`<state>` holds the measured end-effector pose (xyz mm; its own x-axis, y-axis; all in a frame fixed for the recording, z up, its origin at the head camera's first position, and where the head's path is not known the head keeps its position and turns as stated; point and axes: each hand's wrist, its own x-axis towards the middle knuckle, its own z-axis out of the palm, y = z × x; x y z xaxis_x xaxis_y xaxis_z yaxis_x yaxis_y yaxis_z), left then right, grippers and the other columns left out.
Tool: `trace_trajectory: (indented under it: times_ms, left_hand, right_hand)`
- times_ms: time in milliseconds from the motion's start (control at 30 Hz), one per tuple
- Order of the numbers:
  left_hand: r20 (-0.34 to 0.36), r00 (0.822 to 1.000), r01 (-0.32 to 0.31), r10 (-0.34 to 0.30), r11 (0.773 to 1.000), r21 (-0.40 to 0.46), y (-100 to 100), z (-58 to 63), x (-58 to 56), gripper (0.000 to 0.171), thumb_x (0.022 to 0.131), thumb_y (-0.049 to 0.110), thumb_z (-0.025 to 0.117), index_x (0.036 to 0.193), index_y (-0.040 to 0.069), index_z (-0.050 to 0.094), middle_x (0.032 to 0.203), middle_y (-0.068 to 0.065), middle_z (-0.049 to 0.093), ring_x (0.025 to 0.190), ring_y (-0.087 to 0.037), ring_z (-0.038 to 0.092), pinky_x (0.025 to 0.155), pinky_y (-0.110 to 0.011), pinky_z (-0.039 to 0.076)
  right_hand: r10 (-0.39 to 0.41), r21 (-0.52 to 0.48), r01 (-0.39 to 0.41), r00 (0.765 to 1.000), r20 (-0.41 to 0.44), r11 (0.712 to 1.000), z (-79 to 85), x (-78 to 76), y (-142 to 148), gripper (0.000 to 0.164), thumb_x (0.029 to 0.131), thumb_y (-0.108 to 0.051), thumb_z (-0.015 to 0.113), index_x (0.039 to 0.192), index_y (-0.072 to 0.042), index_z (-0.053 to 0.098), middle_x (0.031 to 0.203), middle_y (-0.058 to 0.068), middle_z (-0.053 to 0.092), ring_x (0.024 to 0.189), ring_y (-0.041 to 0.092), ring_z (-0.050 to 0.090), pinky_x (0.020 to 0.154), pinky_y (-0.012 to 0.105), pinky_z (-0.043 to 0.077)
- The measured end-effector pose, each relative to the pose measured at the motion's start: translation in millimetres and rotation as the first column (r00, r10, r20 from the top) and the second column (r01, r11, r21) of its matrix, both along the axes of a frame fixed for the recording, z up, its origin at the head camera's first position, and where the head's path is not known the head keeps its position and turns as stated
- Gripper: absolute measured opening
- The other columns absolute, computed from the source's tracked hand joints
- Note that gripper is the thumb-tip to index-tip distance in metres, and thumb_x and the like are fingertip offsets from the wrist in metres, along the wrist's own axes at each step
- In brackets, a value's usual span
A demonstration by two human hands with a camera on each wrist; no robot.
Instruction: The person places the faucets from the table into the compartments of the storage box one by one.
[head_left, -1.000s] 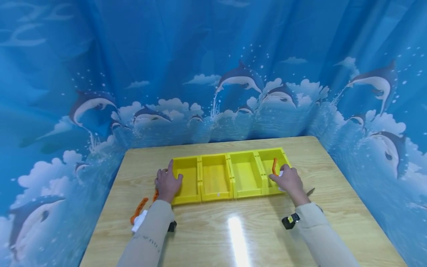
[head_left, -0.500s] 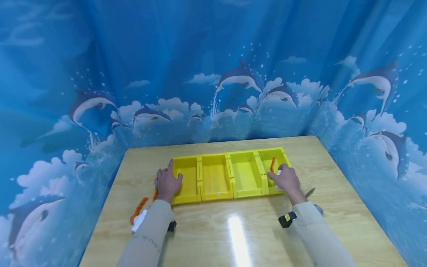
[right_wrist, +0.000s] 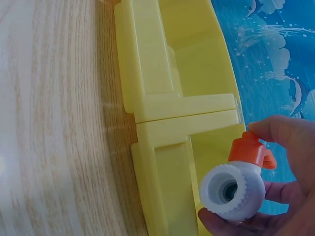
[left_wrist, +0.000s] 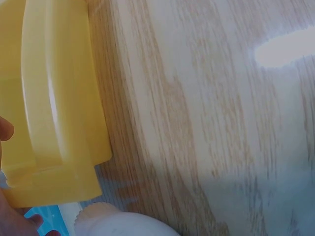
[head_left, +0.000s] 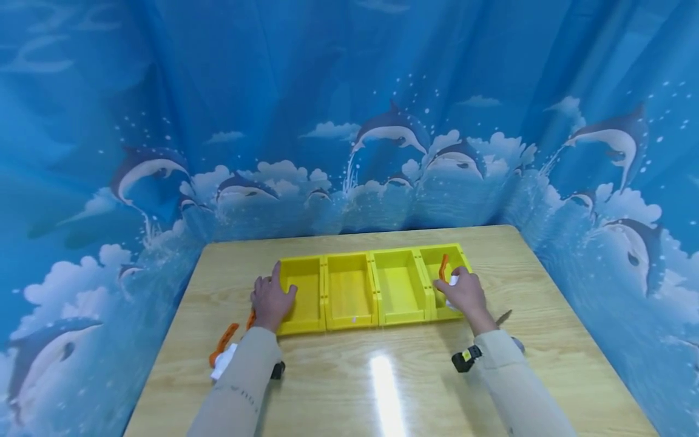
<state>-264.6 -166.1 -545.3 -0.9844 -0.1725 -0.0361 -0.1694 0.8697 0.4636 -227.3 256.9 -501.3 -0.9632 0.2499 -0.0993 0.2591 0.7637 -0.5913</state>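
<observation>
My right hand (head_left: 465, 292) holds a white plastic ball valve (right_wrist: 231, 194) with an orange handle (right_wrist: 247, 150). Its ribbed round opening faces the right wrist camera, while thumb and fingers grip it from the other side. The valve is over the rightmost yellow bin (head_left: 457, 250). At the other end of the row, my left hand (head_left: 271, 303) straddles the side wall of the leftmost yellow bin (head_left: 301, 326), thumb on the inside and fingers outside. Beside my left forearm lies another white valve (head_left: 222, 363) with an orange handle; a second orange handle (head_left: 251, 318) shows partly behind the hand.
Two more yellow bins (head_left: 349, 323) stand between the end ones, joined in a row on the wooden table (head_left: 327, 376). A dark pointed piece (head_left: 503, 317) and a grey rounded part (head_left: 519, 345) show behind my right forearm. A blue dolphin-print curtain (head_left: 306, 91) surrounds the table.
My right hand has shifted slightly left with the valve, over the rightmost bin. My left hand keeps its place on the leftmost bin; the head view has drifted a little.
</observation>
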Motion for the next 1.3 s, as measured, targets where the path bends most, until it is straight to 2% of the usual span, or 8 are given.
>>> trace_trajectory:
  times_ms: [300, 500, 667, 800, 900, 1133, 1300]
  left_hand:
    - [-0.028, 0.999, 0.018, -0.018, 1.0, 0.003, -3.0, -5.0, -1.9, 0.075, 0.092, 0.035, 0.058, 0.155, 0.019, 0.02, 0.137, -0.028, 0.045, 0.137, -0.047, 0.023, 0.103, -0.065, 0.024]
    - [-0.039, 0.999, 0.017, -0.018, 1.0, -0.004, -1.9, -2.5, -2.1, 0.076, 0.091, 0.035, 0.06, 0.154, 0.018, 0.022, 0.135, -0.028, 0.047, 0.136, -0.046, 0.024, 0.103, -0.064, 0.026]
    - [-0.04, 0.999, 0.0, 0.0, 1.0, -0.007, -0.3, 0.4, -1.2, 0.075, 0.092, 0.035, 0.059, 0.154, 0.017, 0.022, 0.135, -0.028, 0.047, 0.136, -0.046, 0.025, 0.104, -0.064, 0.025]
    - [-0.033, 0.999, 0.001, -0.001, 1.0, 0.001, -0.6, -3.1, 3.0, 0.075, 0.092, 0.035, 0.058, 0.155, 0.018, 0.021, 0.136, -0.028, 0.046, 0.137, -0.046, 0.023, 0.104, -0.065, 0.024]
    - [-0.03, 1.0, 0.004, -0.004, 1.0, 0.003, -2.5, -1.7, 0.9, 0.075, 0.092, 0.035, 0.058, 0.155, 0.019, 0.021, 0.136, -0.028, 0.045, 0.137, -0.046, 0.022, 0.105, -0.065, 0.024]
    - [-0.033, 0.999, -0.008, 0.008, 1.0, 0.014, -3.2, -1.1, 1.1, 0.074, 0.092, 0.035, 0.059, 0.154, 0.019, 0.022, 0.137, -0.028, 0.045, 0.138, -0.047, 0.022, 0.105, -0.065, 0.024]
    - [-0.018, 1.0, -0.01, 0.01, 1.0, 0.008, -0.8, -0.5, 0.4, 0.075, 0.092, 0.035, 0.06, 0.155, 0.019, 0.022, 0.138, -0.027, 0.045, 0.137, -0.046, 0.023, 0.105, -0.065, 0.025]
  right_hand:
    - [-0.009, -0.034, 0.009, 1.0, -0.006, 0.999, -5.0, -2.0, -0.5, 0.062, 0.086, -0.041, 0.065, 0.122, 0.007, 0.049, 0.102, 0.024, 0.052, 0.076, 0.029, 0.053, 0.056, 0.032, 0.044]
    - [-0.028, -0.074, 0.027, 1.0, -0.014, 0.997, -6.3, -6.0, -1.1, 0.06, 0.086, -0.04, 0.064, 0.121, 0.006, 0.049, 0.099, 0.023, 0.054, 0.073, 0.027, 0.055, 0.054, 0.03, 0.044]
    - [-0.046, -0.079, 0.046, 0.999, -0.003, 0.996, -8.6, -9.2, -1.2, 0.06, 0.086, -0.041, 0.063, 0.122, 0.006, 0.048, 0.105, 0.025, 0.052, 0.077, 0.029, 0.055, 0.057, 0.032, 0.046]
    - [-0.07, -0.077, 0.072, 0.997, 0.023, 0.994, -11.1, -8.6, -2.0, 0.062, 0.086, -0.042, 0.063, 0.123, 0.004, 0.047, 0.11, 0.025, 0.049, 0.082, 0.031, 0.054, 0.06, 0.033, 0.047]
    - [-0.084, -0.078, 0.087, 0.996, 0.034, 0.993, -10.5, -11.4, -4.5, 0.062, 0.086, -0.042, 0.064, 0.123, 0.004, 0.047, 0.112, 0.026, 0.047, 0.084, 0.032, 0.053, 0.062, 0.035, 0.048]
    - [-0.076, -0.047, 0.079, 0.995, 0.057, 0.996, -14.7, -15.3, -7.2, 0.063, 0.088, -0.042, 0.062, 0.127, 0.004, 0.045, 0.117, 0.027, 0.046, 0.092, 0.035, 0.05, 0.072, 0.042, 0.047]
    - [-0.077, -0.027, 0.079, 0.995, 0.065, 0.996, -17.5, -15.1, -6.0, 0.061, 0.09, -0.04, 0.061, 0.127, 0.006, 0.046, 0.114, 0.026, 0.048, 0.093, 0.035, 0.05, 0.073, 0.042, 0.047]
